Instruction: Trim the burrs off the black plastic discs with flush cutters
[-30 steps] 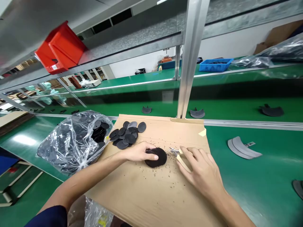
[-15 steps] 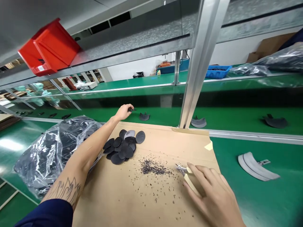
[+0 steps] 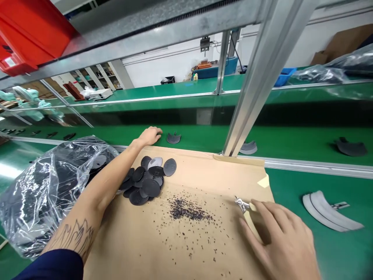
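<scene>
Since a second ago the left hand point(image 3: 150, 135) has moved from the black discs at centre to the green belt point(image 3: 201, 140), upper middle of the frame — fingers loosely bent, and whether anything is under them I cannot tell. Lower right, the right hand point(image 3: 287, 235) is half curled around the cutters point(image 3: 248, 219): silver head, slim cream handles. Flat, dark oval discs point(image 3: 150, 188) lie heaped left of centre on cardboard point(image 3: 210, 167) — one paler grey.
</scene>
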A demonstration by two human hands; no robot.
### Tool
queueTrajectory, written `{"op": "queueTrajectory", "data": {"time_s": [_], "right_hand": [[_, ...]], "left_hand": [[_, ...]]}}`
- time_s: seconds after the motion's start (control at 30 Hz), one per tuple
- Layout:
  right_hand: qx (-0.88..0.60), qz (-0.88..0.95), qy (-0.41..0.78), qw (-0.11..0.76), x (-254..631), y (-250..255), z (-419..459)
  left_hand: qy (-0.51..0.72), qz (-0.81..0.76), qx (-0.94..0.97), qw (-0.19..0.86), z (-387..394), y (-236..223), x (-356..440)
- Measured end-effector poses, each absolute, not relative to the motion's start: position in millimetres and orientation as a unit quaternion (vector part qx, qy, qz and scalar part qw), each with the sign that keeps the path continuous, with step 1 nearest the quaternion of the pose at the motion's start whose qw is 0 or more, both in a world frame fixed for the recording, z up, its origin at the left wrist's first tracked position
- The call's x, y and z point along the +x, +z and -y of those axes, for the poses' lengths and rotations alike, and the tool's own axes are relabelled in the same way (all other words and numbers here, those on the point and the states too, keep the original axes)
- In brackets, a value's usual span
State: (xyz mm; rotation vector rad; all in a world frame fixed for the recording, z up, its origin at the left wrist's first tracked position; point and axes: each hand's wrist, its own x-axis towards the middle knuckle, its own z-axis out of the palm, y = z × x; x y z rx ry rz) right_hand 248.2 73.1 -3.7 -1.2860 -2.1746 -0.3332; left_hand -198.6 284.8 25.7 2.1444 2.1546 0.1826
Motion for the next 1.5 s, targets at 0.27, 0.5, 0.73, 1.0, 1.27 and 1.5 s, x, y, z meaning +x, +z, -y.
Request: {"op": "queueTrajectory", "data": {"time_s": [0.27, 0.5, 0.73, 1.0, 1.27, 1.5], "right_hand": [[-0.537, 0.802, -0.113, 0.236, 263, -10, -82], [-0.484, 0.811, -0.030, 0.327, 248, 4, -72], [-0.379, 0.754, 0.309, 0.438, 214, 8, -37], [-0.430, 0.622, 0.431, 0.492, 216, 8, -40], [-0.437, 0.528, 0.537, 0.491, 215, 3, -46], [-0.415, 0.592, 0.556, 0.410, 211, 13, -31]], "left_hand": [[0.250, -0.701, 0.657, 0.118, -286, 29, -122], [0.323, -0.567, 0.724, 0.224, -200, 93, -68], [0.239, -0.318, 0.848, 0.351, -77, 94, -2], [0.168, -0.579, 0.772, 0.203, -115, 72, -65], [0.209, -0.646, 0.720, 0.140, -131, 48, -84], [0.396, -0.481, 0.738, 0.258, -49, 46, -35]]}}
